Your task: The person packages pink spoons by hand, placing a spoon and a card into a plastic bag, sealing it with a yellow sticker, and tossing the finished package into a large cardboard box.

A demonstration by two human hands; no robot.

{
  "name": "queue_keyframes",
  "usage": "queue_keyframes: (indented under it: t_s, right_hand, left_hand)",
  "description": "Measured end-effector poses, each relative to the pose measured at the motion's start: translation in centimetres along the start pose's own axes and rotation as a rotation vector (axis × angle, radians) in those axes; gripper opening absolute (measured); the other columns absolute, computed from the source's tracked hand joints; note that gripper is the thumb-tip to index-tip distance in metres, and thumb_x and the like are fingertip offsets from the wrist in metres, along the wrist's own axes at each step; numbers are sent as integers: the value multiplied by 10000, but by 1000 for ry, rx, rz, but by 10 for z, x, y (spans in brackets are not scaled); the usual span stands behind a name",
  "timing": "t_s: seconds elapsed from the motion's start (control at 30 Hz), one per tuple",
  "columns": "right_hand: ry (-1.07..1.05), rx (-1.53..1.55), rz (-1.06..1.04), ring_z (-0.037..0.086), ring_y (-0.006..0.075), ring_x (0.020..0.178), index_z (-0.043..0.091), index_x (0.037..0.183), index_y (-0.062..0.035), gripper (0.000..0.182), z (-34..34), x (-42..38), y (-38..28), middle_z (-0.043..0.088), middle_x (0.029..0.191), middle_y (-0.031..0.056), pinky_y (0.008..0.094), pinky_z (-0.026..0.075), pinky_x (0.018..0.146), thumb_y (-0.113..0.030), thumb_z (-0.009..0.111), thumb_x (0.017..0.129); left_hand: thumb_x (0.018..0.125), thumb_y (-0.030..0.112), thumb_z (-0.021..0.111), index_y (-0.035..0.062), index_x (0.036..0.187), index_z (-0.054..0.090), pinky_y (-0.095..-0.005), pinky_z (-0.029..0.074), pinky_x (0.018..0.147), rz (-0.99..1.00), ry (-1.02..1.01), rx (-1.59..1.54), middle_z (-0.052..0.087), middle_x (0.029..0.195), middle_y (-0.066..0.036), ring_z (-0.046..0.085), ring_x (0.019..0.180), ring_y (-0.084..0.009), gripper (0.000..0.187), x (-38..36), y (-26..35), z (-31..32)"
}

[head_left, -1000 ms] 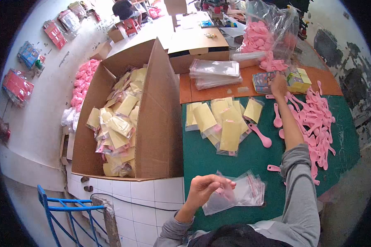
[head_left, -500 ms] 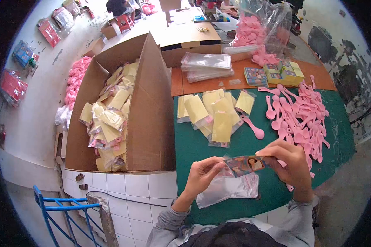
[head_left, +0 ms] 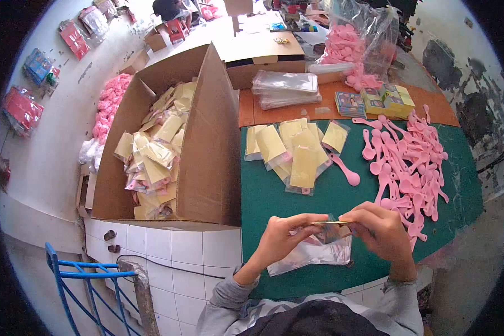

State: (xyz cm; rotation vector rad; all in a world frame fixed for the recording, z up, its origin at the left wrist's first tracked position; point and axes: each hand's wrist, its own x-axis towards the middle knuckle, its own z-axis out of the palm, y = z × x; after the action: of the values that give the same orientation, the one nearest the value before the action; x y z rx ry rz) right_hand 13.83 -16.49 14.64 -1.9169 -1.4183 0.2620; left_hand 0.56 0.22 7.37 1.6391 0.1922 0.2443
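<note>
Two hands, one card: the left grip (head_left: pixel 288 236) and the right grip (head_left: pixel 385 234) are both pinched on a single card (head_left: pixel 335 223), one at each end, its thin edge turned up. Some clear film shows at the card; whether the card is inside it, I cannot tell. Just below both grips lies one spread of clear bags (head_left: pixel 311 259), too overlapped to count, on the green table (head_left: pixel 263 204). Beyond the left grip are at least seven packets (head_left: pixel 302 168), six or more overlapping and one at their right edge, with one lone spoon (head_left: pixel 346 169) beside them. Beyond the right grip is one heap of spoons (head_left: pixel 411 162) – dozens – and, farther off, one blue card stack (head_left: pixel 350 105). Left of the left grip stands one carton (head_left: pixel 210 168), filled with more packets.
</note>
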Motion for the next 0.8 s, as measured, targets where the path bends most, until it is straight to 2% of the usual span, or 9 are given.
queue_keyframes:
  t_s: [0.2, 0.3, 0.37, 0.4, 0.5, 0.6, 0.7, 0.73, 0.8]
  right_hand:
    - [-88, -21, -34, 632, 248, 720, 593, 935, -30, 173, 10, -4, 6, 592, 833, 103, 321, 514, 597, -36, 634, 768]
    - [-260, -202, -102, 627, 259, 766, 573, 951, -16, 196, 14, -6, 7, 589, 860, 102, 336, 505, 631, -46, 607, 761]
    - [-410, -407, -181, 627, 268, 801, 570, 966, -16, 213, 21, -8, 16, 590, 879, 98, 343, 504, 638, -42, 589, 756]
    - [-376, -326, -203, 617, 273, 781, 568, 963, -18, 211, 28, -9, 21, 592, 916, 95, 353, 496, 629, -38, 567, 752]
    - [-169, -39, -158, 603, 254, 698, 577, 908, -11, 198, 40, -9, 23, 604, 858, 110, 338, 475, 593, -19, 600, 711]
    - [-338, 299, 64, 560, 159, 620, 575, 834, -14, 162, 39, -12, 51, 595, 744, 78, 296, 437, 551, -37, 661, 698]
    - [-99, 410, 274, 503, 73, 612, 563, 767, -2, 178, 48, -22, 71, 548, 644, 15, 245, 400, 544, -66, 714, 699]
    - [-67, 595, 454, 460, 41, 617, 550, 728, -7, 196, 47, -24, 66, 513, 642, -27, 215, 390, 570, -98, 724, 729]
    - [-129, 684, 426, 465, 42, 609, 551, 713, -9, 187, 52, -27, 70, 520, 645, -25, 210, 390, 569, -85, 721, 730]
  left_hand:
    - [826, 62, 622, 44, 1080, 635, -252, 524, 686, 11, -125, 164, 693, 840, -85, 646, 776, -91, 254, -1, -11, -2]
    - [816, 99, 644, 72, 1219, 535, -267, 521, 630, 61, -92, 69, 695, 813, -86, 670, 749, -127, 418, -2, -6, 5]
    - [803, 150, 668, 92, 1298, 431, -277, 517, 612, 6, -77, 270, 694, 819, -92, 679, 751, -171, 552, -4, 0, 10]
    - [796, 175, 680, 102, 1338, 379, -283, 514, 602, -22, -71, 372, 693, 822, -95, 684, 753, -194, 624, -4, 1, 12]
    - [765, 254, 711, 119, 1366, 308, -293, 517, 609, 37, 24, 481, 689, 819, -105, 679, 742, -252, 736, -6, -19, 16]
    - [755, 284, 720, 105, 1367, 300, -283, 515, 646, -53, -137, 425, 688, 843, -120, 679, 759, -218, 764, -11, -17, 5]
    - [767, 283, 719, 88, 1369, 292, -277, 509, 701, 24, -214, 108, 677, 863, -124, 652, 767, -161, 763, -22, -30, -19]
    - [785, 195, 715, 72, 1382, 262, -255, 489, 740, 0, -214, 92, 654, 899, -109, 597, 820, -103, 759, -24, -26, -25]
    - [788, 130, 706, 71, 1391, 243, -240, 483, 739, -60, -108, -109, 647, 906, -94, 584, 827, -93, 763, -28, -40, -25]
